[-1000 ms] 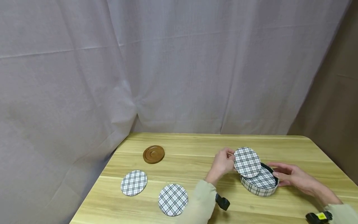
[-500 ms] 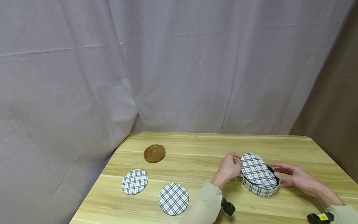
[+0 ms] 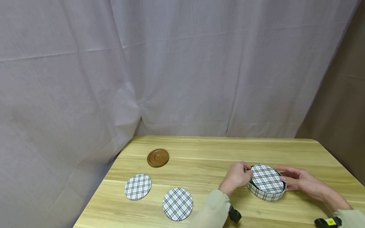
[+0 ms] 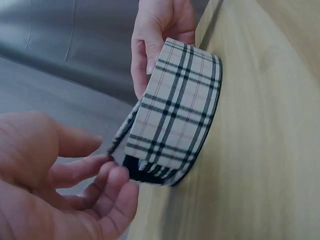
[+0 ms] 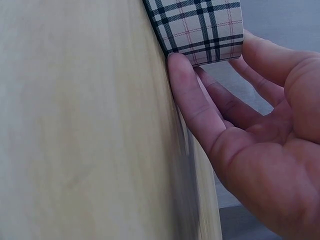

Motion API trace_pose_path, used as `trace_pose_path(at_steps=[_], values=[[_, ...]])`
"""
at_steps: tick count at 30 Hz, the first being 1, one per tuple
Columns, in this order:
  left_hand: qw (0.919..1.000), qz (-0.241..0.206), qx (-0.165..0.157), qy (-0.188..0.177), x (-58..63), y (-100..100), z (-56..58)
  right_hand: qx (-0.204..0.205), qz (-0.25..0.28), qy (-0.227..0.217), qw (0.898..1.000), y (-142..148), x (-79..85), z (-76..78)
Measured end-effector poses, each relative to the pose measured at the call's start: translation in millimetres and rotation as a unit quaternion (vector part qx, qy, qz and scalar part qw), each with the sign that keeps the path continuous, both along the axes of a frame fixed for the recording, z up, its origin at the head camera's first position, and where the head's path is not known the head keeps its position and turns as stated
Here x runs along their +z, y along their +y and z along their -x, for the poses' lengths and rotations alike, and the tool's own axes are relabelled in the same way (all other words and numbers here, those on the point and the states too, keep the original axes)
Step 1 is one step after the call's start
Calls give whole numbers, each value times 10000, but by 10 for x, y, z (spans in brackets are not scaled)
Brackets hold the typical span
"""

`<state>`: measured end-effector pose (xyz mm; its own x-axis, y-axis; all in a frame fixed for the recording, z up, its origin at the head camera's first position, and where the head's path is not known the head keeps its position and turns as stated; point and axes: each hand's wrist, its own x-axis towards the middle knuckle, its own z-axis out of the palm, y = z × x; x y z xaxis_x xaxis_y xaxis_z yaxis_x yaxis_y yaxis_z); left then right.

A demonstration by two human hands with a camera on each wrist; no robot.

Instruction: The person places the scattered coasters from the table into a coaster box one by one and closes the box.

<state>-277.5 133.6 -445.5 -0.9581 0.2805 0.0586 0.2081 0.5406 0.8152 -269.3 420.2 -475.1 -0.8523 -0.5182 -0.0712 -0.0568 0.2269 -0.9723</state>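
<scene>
A round plaid box [image 3: 265, 195] stands without a lid on the table at the right, dark inside at its rim. Over its mouth lies a plaid coaster [image 3: 267, 179], its left edge tipped a little above the rim in the left wrist view. That edge is pinched by my left hand [image 3: 239, 174], with thumb and fingertips at the coaster's end [image 4: 121, 131]. My right hand [image 3: 303, 183] holds the box from the right, thumb by the rim and fingers along the wall [image 5: 200, 27]. What lies under the coaster is hidden.
Two plaid coasters [image 3: 138, 186] [image 3: 177, 204] lie flat on the wooden table [image 3: 199, 148] to the left. Behind them is a brown wooden round coaster [image 3: 158, 158]. A grey curtain [image 3: 185, 79] hangs along the table's back edge.
My left hand has moved right and down with the coaster, which went from raised and steeply tilted to nearly level over the box. The right hand stays at the box.
</scene>
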Motion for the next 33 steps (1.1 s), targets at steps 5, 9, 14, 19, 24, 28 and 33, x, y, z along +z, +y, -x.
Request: trace_pose_path(at_steps=[5, 9, 14, 19, 24, 28, 33], values=[[9981, 448, -385, 190, 69, -107, -24, -50, -12, -10, 10000, -34, -7, 4], [9961, 501, -719, 99, 165, -261, -54, -98, -16, -42, 9999, -52, -18, 20], [9928, 713, -935, 247, 301, -459, -92, 72, 263, 80, 9996, -41, -28, 14], [9876, 954, -1146, 492, 366, -636, -130, 20, 175, 29, 9998, -16, -50, 16], [9799, 1194, -1377, 807, 390, -784, -167, -77, 22, 102, 9999, 32, -57, 9], [9729, 1481, -1427, 1059, 398, -901, -204, -76, 30, 119, 9999, 49, -49, 9], [9663, 1833, -1399, 1140, 369, -1092, -273, -55, 48, 77, 9999, 19, -36, 14]])
